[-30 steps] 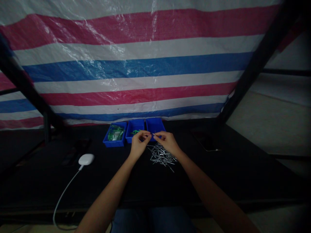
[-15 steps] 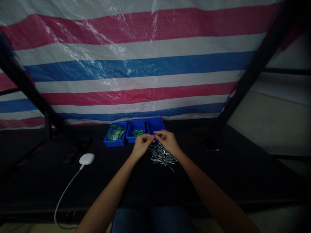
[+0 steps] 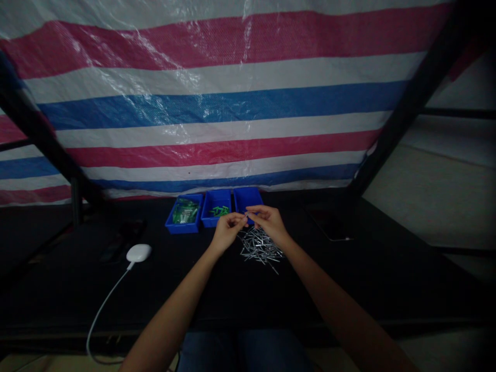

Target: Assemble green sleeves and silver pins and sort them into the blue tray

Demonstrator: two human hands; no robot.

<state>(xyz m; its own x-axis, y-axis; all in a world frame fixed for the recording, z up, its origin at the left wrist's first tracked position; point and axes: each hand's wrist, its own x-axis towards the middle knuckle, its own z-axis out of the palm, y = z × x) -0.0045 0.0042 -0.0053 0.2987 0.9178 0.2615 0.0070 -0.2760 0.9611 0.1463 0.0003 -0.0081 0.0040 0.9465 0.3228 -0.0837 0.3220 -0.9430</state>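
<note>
My left hand (image 3: pixel 228 231) and my right hand (image 3: pixel 270 222) meet fingertip to fingertip in front of the blue bins. Both are closed in a pinch, around something small and thin that I cannot make out. Just below the fingers, partly behind my right hand, lies a loose pile of thin silvery metal pins (image 3: pixel 260 247), like nails or screws. The right blue bin (image 3: pixel 248 195) is directly behind my fingers. The middle blue bin (image 3: pixel 217 197) holds several small green pieces (image 3: pixel 219 211). In the left blue bin (image 3: pixel 183 228) lies a clear bag with green and pale pieces (image 3: pixel 185 211).
A white round device (image 3: pixel 138 253) with a white cable (image 3: pixel 104 305) rests at the left of the black table (image 3: pixel 174 289). A dark phone (image 3: pixel 329 226) lies to the right, and another dark object (image 3: pixel 123 238) to the left. A striped plastic sheet (image 3: pixel 225 108) hangs behind.
The fingers of my right hand have shifted slightly at the pinch point. My left hand stays in nearly the same place, and the bins and pile are unchanged.
</note>
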